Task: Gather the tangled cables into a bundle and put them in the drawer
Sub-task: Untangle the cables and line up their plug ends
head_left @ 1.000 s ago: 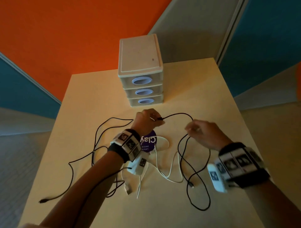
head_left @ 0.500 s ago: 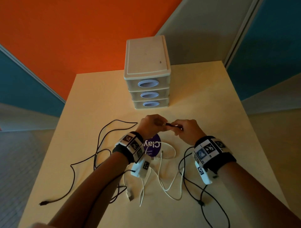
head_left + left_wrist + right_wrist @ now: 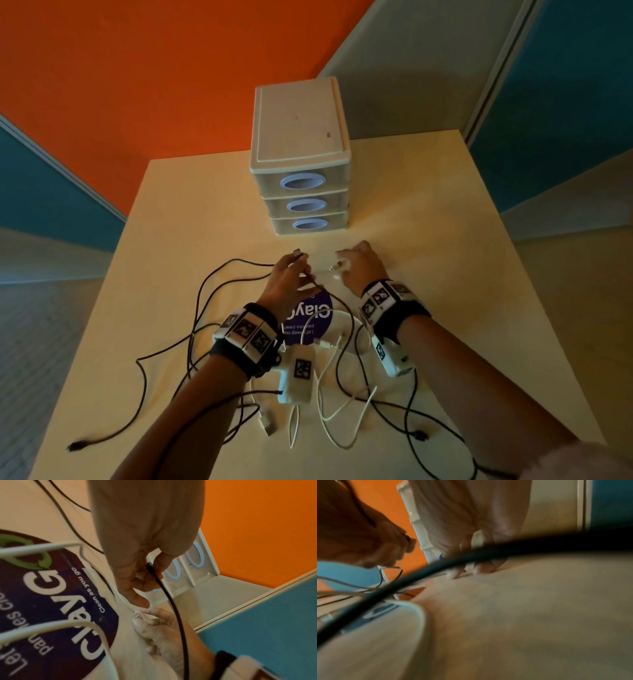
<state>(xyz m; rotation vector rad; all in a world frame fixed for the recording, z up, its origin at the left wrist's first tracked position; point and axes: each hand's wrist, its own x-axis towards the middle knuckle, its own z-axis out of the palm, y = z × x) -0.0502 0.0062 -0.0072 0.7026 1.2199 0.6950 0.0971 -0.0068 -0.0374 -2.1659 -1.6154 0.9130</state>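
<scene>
Black cables [image 3: 297, 253] and white cables [image 3: 337, 265] lie tangled on the cream table [image 3: 445, 274]. My left hand [image 3: 301, 265] pinches one black cable [image 3: 173, 605] just behind its plug, which sticks up above the fingers. My right hand [image 3: 346, 260] pinches the plug end of a white cable [image 3: 477, 539], with its other fingertips down on the table. The hands are a short way apart, in front of the white three-drawer unit [image 3: 301, 154]. All three drawers are closed.
A round purple sticker [image 3: 308, 318] lies under the cables between my wrists. Loose black loops trail to the left [image 3: 142, 377] and to the front right [image 3: 421, 435]. White loops lie near the front edge [image 3: 342, 411]. Orange and blue walls stand behind the table.
Both hands held the black cable together half a second ago. Now they have parted: the left keeps the black plug end and the right has taken a white cable's plug.
</scene>
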